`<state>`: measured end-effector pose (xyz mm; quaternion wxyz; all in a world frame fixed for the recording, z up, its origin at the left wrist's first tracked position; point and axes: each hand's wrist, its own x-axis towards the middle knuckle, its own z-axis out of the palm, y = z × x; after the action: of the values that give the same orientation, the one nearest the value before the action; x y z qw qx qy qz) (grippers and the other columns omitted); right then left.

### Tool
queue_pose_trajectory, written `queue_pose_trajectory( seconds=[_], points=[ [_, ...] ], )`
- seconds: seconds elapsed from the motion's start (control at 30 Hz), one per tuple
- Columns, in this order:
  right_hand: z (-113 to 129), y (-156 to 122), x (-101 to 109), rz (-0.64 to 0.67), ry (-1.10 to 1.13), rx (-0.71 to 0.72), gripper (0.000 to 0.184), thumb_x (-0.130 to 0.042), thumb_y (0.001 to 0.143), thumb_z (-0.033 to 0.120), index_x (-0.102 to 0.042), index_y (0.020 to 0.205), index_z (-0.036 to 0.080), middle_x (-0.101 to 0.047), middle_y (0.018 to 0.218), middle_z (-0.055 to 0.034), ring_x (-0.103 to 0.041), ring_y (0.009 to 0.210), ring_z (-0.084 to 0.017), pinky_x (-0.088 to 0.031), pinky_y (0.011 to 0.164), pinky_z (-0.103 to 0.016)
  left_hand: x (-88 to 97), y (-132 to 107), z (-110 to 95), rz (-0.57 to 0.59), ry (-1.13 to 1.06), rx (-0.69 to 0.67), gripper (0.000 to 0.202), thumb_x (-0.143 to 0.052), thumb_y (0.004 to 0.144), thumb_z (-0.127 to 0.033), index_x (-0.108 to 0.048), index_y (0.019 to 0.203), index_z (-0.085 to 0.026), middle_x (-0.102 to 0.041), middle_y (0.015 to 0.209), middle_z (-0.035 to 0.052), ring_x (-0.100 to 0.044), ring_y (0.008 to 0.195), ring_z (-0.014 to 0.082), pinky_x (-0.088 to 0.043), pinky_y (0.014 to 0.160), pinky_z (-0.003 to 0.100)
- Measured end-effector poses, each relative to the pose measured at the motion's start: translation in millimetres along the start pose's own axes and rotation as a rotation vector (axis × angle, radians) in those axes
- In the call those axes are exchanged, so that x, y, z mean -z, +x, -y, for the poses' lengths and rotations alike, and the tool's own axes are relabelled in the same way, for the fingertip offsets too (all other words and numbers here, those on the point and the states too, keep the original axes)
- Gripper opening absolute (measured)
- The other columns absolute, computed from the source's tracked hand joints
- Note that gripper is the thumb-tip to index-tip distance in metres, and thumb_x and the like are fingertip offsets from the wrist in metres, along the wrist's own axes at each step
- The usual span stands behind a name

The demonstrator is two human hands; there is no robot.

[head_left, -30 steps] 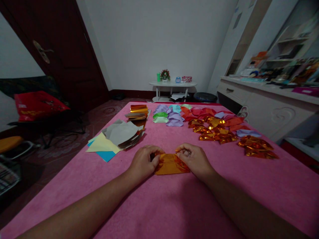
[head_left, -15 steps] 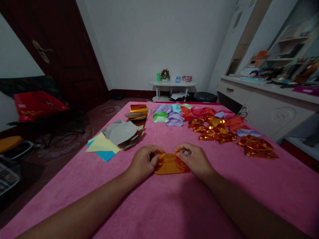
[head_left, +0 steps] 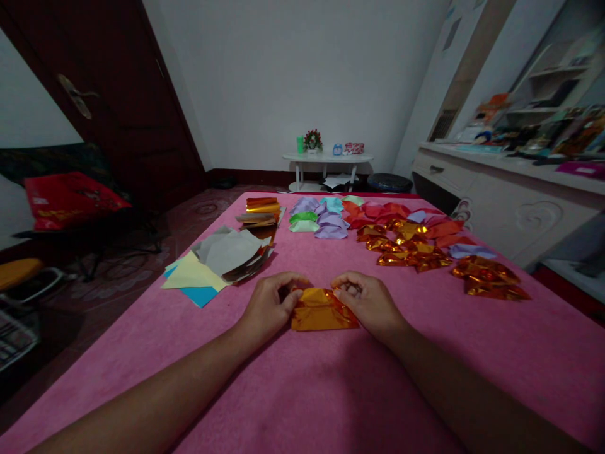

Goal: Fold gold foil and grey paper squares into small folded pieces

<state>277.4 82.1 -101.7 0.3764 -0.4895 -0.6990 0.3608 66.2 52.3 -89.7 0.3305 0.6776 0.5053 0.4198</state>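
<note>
A shiny gold-orange piece of folded foil paper [head_left: 325,317] lies on the pink cloth in front of me, creased across, with its back part raised. My left hand [head_left: 273,301] grips its left end, the thumb in front and the fingers curled behind. At the other end my right hand [head_left: 369,302] pinches the back right corner between thumb and curled fingers. The fingertips behind the paper are partly hidden.
Left on the pink-covered table [head_left: 227,378] lie a stack of grey-backed sheets [head_left: 229,249], a yellow sheet [head_left: 193,274] and rolled gold foil [head_left: 263,207]. Folded purple papers [head_left: 331,226] and gold foil pieces [head_left: 413,255] sit towards the back and right.
The back part of the foil paper stands up a little more, and its middle shows more clearly between my hands. Both hands keep nearly the same place.
</note>
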Motion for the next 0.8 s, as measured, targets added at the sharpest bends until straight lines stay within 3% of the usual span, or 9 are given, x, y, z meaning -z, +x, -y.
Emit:
queue_pose_trajectory(
  seconds=[0.8],
  points=[
    [15.5, -1.6, 0.8, -0.022, 0.141, -0.041, 0.012, -0.059, 0.070, 0.022, -0.065, 0.077, 0.015, -0.055, 0.063, 0.0026, -0.050, 0.056, -0.010, -0.039, 0.051, -0.020, 0.4, -0.7, -7.3, -0.044, -0.055, -0.026, 0.017, -0.059, 0.079, -0.018, -0.069, 0.092, -0.015, -0.072, 0.088, 0.0068, -0.066, 0.079, 0.0173, -0.053, 0.069, 0.026]
  ],
)
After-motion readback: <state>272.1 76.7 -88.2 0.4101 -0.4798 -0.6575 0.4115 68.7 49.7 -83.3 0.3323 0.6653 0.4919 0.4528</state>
